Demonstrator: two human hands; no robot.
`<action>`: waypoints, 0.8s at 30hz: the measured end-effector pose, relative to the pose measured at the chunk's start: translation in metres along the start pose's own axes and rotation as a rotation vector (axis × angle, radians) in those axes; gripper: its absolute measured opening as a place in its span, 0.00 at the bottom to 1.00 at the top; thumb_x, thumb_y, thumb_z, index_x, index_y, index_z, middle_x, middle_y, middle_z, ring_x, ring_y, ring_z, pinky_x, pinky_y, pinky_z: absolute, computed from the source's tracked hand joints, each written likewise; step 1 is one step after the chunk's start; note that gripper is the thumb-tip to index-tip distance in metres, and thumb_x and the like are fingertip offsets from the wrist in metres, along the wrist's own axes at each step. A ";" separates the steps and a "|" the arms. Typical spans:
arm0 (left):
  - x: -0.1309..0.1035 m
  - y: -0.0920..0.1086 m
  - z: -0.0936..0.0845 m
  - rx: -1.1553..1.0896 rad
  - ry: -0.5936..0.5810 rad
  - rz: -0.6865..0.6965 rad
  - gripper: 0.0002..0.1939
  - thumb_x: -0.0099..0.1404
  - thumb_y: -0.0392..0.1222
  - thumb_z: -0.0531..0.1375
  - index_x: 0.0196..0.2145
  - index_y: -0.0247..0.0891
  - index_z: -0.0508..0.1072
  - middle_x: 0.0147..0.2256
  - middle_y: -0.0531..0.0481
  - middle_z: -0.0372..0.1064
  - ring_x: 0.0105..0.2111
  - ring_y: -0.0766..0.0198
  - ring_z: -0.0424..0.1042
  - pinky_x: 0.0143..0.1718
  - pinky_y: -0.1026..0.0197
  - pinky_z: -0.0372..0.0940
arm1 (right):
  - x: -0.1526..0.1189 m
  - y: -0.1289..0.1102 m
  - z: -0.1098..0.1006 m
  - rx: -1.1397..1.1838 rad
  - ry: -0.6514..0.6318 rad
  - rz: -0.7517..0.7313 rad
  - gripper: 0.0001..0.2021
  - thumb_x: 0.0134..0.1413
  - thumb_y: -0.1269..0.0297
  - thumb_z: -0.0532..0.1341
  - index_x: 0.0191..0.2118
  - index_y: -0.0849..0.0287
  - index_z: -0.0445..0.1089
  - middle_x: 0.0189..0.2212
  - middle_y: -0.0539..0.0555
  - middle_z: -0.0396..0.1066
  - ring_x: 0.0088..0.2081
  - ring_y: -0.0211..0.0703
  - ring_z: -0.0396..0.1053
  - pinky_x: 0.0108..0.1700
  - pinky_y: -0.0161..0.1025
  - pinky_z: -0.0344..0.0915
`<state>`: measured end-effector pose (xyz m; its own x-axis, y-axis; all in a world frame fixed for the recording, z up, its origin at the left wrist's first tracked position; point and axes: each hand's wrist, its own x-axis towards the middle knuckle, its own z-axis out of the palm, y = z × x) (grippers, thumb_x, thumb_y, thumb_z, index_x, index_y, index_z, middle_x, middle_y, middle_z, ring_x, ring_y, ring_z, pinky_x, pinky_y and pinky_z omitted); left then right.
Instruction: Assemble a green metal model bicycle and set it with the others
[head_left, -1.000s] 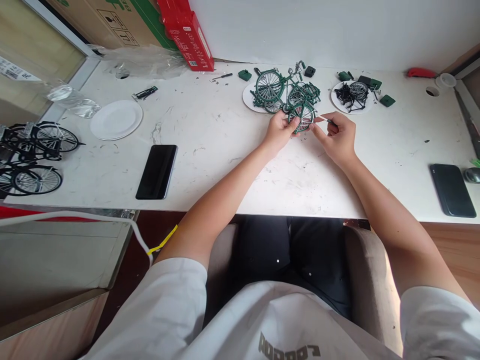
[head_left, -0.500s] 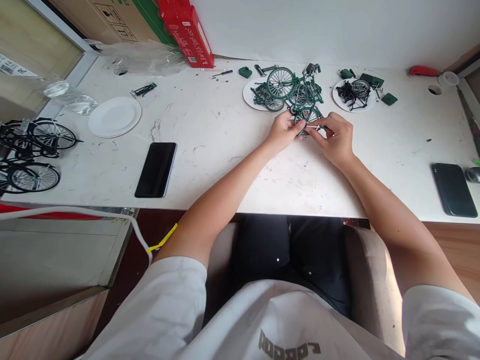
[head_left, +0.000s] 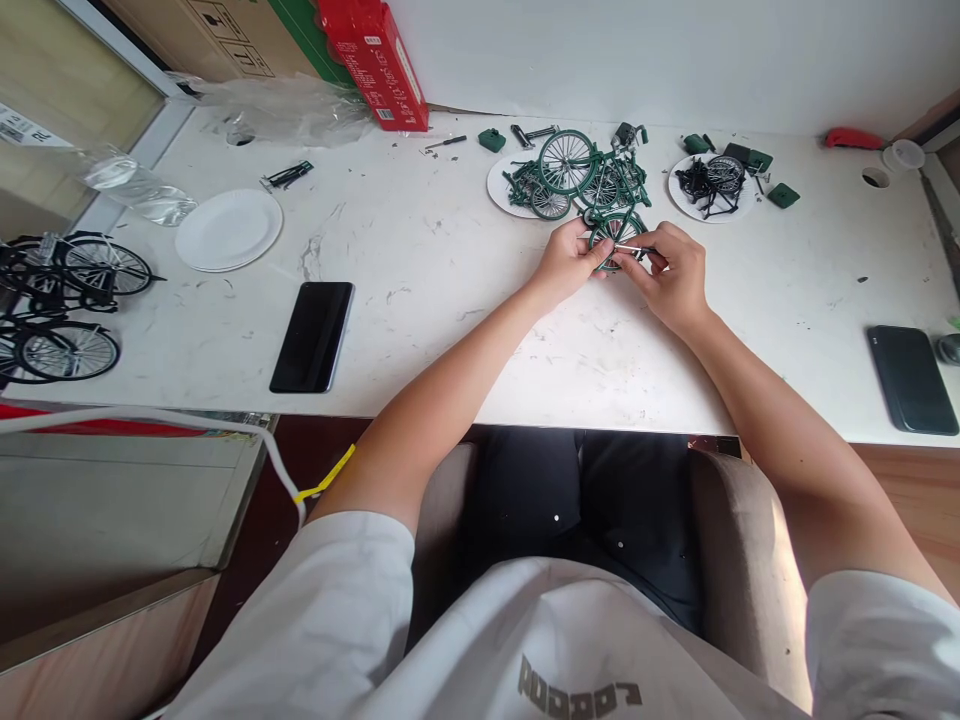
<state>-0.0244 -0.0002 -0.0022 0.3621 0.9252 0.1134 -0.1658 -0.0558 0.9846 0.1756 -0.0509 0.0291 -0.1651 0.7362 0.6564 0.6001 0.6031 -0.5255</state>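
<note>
A green miniature bicycle (head_left: 568, 163) lies over a white plate (head_left: 498, 189) that holds more green bicycle parts. Its near wheel is pinched in my left hand (head_left: 568, 262), thumb on top. My right hand (head_left: 673, 275) grips a thin screwdriver (head_left: 630, 248) with a pale shaft and a dark handle. The shaft points left, its tip at the middle of the wheel beside my left thumb. What lies under my left fingers is hidden.
Right of the bicycle, a second white plate (head_left: 679, 206) holds black parts. Black bicycles (head_left: 67, 350), stacked plates (head_left: 229, 230) and a phone (head_left: 312, 338) are at left. Another dark phone (head_left: 912, 380) lies far right. A red box (head_left: 382, 70) stands at the back.
The view has shifted very slightly. Both hands hold nearly the same place on the wheel, and the screwdriver shaft has tilted a little.
</note>
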 end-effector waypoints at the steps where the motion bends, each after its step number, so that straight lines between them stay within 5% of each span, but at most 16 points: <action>1: 0.000 0.001 0.000 0.001 0.000 -0.004 0.22 0.75 0.51 0.73 0.59 0.39 0.77 0.53 0.42 0.86 0.47 0.59 0.86 0.43 0.62 0.82 | 0.000 -0.001 0.000 0.004 0.004 0.006 0.25 0.71 0.33 0.68 0.41 0.52 0.83 0.30 0.51 0.67 0.26 0.39 0.55 0.32 0.44 0.60; 15: -0.003 0.008 0.003 -0.016 0.005 -0.043 0.19 0.75 0.48 0.73 0.58 0.40 0.78 0.53 0.44 0.86 0.48 0.58 0.86 0.44 0.62 0.81 | 0.001 -0.002 0.000 0.033 -0.021 0.038 0.23 0.70 0.35 0.70 0.42 0.52 0.82 0.31 0.51 0.68 0.27 0.39 0.54 0.34 0.44 0.59; 24: -0.004 0.012 0.004 -0.011 0.021 -0.062 0.20 0.73 0.49 0.75 0.57 0.41 0.78 0.48 0.46 0.87 0.44 0.59 0.86 0.43 0.62 0.82 | 0.001 -0.004 0.000 0.016 -0.019 0.081 0.29 0.67 0.27 0.68 0.41 0.51 0.83 0.29 0.52 0.66 0.27 0.42 0.54 0.33 0.46 0.60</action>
<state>-0.0238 -0.0061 0.0094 0.3526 0.9345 0.0489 -0.1532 0.0061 0.9882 0.1731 -0.0526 0.0316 -0.1316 0.7882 0.6012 0.5996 0.5462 -0.5849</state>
